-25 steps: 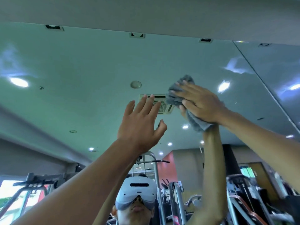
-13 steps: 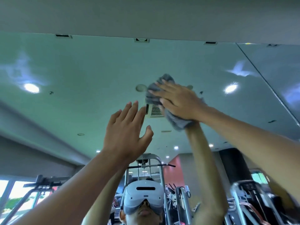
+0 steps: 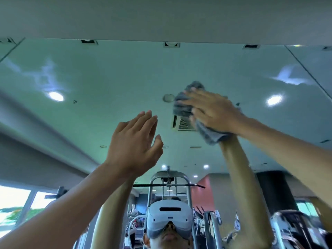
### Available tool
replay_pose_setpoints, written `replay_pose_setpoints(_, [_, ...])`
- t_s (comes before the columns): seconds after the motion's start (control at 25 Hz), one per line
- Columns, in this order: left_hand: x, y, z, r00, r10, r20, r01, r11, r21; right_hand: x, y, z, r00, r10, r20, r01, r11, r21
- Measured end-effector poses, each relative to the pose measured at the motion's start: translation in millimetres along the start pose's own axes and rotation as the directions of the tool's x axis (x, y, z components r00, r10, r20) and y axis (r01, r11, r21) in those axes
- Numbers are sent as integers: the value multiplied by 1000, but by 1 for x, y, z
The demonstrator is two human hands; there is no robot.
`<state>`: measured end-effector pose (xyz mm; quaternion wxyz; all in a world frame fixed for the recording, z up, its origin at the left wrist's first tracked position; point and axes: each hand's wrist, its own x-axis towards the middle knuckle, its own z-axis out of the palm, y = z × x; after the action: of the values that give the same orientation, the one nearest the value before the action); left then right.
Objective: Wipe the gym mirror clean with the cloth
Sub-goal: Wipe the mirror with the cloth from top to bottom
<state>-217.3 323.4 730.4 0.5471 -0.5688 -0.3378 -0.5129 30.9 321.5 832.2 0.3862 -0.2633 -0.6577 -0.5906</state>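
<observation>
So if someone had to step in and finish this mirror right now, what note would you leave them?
Right hand: fingers straight, pressing the grey cloth flat against the mirror, high up near the middle.
Left hand: open, raised beside it, holding nothing. I cannot tell whether it touches the mirror.
Done: unclear how much has been wiped.
Left: a whitish smear shows at upper left and another at upper right. Probably wipe those, then the rest of the panel.
</observation>
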Motion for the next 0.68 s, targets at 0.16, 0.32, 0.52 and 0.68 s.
replay_pose_setpoints(0.16, [-11,-21,-8,996,83,29,-85,994,63,56,33,1,837,538,-95,-540,842,15])
replay_pose_setpoints(0.32, [-27,-64,-22,998,55,27,-58,994,90,128,-79,33,949,302,-92,-304,953,-5])
replay_pose_setpoints(0.52, [-55,-149,-42,999,-22,43,17,993,117,85,-62,26,997,11,-76,-6,998,66])
replay_pose_setpoints(0.68, [-86,-213,-59,996,-77,40,68,979,192,158,-86,35,741,658,-136,-661,750,28])
